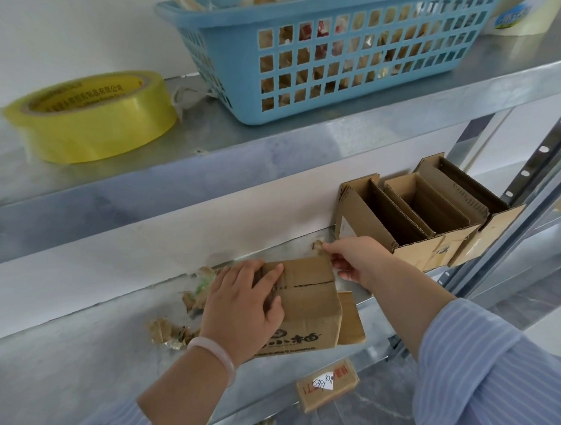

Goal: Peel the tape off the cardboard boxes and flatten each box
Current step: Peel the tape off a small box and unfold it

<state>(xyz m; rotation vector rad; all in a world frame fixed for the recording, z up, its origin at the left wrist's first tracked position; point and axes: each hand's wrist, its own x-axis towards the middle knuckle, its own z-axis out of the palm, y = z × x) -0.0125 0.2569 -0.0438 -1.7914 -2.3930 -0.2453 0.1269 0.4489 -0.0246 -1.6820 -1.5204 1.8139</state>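
Cardboard box [308, 303] at lower centre, seam running left-right; left hand [241, 309] presses flat on top, right hand [354, 257] pinches tape scrap [318, 245].

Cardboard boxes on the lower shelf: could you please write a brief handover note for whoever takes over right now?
Left hand: rests on top of the small box, steadying it.
Right hand: pinches a tape scrap at the box's far right corner.
Things: the small box stands on the lower shelf. The open boxes stand to its right. Peeled scraps lie to its left.
Done: some tape is off, judging by the scraps.
Left: finish peeling this box, flatten it, then deal with the open boxes, which are not yet flattened.
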